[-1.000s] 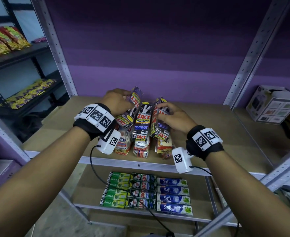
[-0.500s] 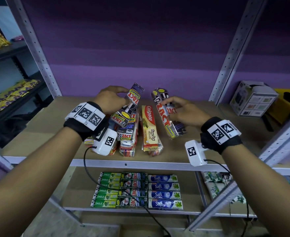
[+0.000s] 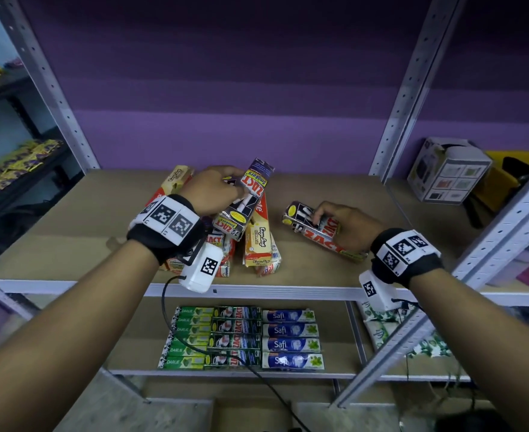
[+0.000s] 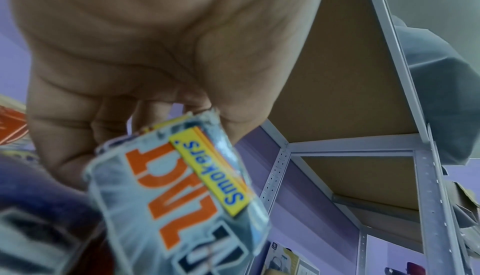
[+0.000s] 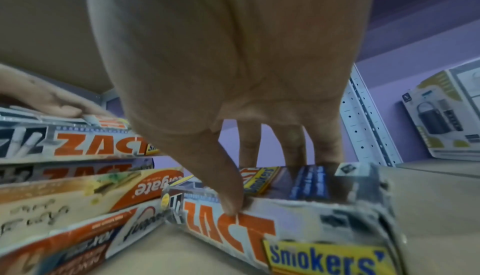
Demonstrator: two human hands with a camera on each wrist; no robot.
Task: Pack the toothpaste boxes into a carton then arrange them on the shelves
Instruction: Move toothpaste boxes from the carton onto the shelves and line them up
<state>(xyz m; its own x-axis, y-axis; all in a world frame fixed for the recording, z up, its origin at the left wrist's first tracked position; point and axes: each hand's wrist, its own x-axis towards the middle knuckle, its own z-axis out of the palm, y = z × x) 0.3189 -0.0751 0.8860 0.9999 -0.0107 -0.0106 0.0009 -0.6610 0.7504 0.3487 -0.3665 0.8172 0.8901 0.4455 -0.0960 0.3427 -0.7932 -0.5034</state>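
My left hand (image 3: 211, 190) hides much of the pile of toothpaste boxes (image 3: 258, 244) on the shelf (image 3: 303, 269); its grip is closed around a tilted Zact box (image 3: 244, 201), blurred in the left wrist view. My right hand (image 3: 349, 227) pinches a second Zact box (image 3: 316, 233), crumpled cardboard lying flat, apart to the right. Bare board stretches far and right, up to the upright post (image 3: 410, 85).
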